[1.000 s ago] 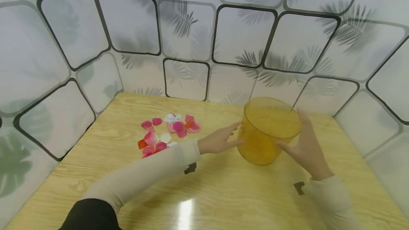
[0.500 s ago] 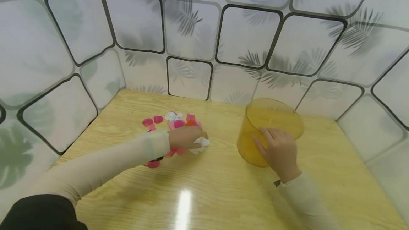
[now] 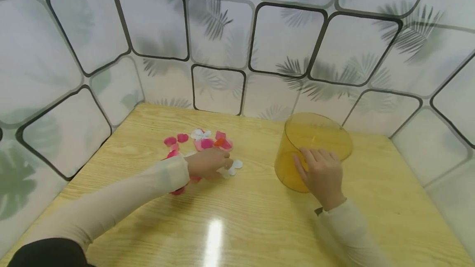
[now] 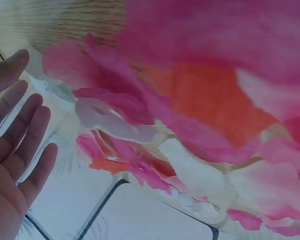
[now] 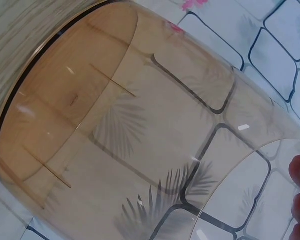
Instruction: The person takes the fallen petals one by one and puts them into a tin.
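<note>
On the wooden table (image 3: pixel 252 221): amber container (image 3: pixel 287 166) beside petals (image 3: pixel 207 143)

The container stands upright, the right hand (image 3: pixel 323 175) at its near rim, fingers bent over the edge. To its left, the left hand (image 3: pixel 208 163) is over pink, white and orange petals, fingers loosely extended, slightly apart; whether it touches any cannot be told. Behind rises a leaf-printed wall (image 3: pixel 219 32).

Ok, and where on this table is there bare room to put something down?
A broad bare patch of the table lies nearest, between the left sleeve and the right sleeve. There's also room right of the amber container, and a gap between it and the petals. It's crowded at left, where petals lie around the left hand.
</note>
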`<state>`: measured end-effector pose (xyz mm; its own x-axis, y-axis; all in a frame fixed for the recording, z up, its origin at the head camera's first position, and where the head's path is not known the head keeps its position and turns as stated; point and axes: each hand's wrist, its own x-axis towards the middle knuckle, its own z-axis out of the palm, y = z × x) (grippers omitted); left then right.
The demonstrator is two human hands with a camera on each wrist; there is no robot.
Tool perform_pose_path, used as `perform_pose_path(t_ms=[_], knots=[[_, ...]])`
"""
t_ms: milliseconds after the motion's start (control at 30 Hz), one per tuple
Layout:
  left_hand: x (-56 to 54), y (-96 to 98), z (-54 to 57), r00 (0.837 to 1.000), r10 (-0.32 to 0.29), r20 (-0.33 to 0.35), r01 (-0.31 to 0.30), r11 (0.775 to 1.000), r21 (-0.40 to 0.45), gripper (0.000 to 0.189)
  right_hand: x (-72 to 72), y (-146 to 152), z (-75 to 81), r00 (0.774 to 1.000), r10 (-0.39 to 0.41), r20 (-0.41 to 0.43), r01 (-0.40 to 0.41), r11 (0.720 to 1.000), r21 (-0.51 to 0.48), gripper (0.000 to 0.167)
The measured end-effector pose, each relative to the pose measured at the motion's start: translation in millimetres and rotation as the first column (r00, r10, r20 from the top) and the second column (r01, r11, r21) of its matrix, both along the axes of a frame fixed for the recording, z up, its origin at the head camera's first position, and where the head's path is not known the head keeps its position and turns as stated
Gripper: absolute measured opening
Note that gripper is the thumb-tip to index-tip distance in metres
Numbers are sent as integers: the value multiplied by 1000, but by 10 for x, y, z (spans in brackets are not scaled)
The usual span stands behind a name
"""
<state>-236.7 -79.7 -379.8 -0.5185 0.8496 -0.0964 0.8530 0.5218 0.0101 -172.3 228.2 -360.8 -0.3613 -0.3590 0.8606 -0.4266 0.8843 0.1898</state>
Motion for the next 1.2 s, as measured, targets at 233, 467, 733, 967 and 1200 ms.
perform_pose_path(t_ms=[233,467,733,967,1200], knots=[[-30,-45,-65,996,-73,-54,75,997,35,9,-6,10,11,1000,-19,-4,19,1000,5,39],[-43,-14,-109,997,-67,-23,69,994,81,20,2,5,12,1000,-26,12,26,1000,5,41],[-76,18,83,997,19,74,-27,994,109,22,54,101,123,989,-16,146,-4,990,138,41],[-116,91,427,997,37,70,-48,985,167,20,99,164,175,974,26,225,-69,979,189,28],[-144,355,837,999,27,-40,-17,971,239,15,146,171,184,961,28,276,-84,977,194,22]])
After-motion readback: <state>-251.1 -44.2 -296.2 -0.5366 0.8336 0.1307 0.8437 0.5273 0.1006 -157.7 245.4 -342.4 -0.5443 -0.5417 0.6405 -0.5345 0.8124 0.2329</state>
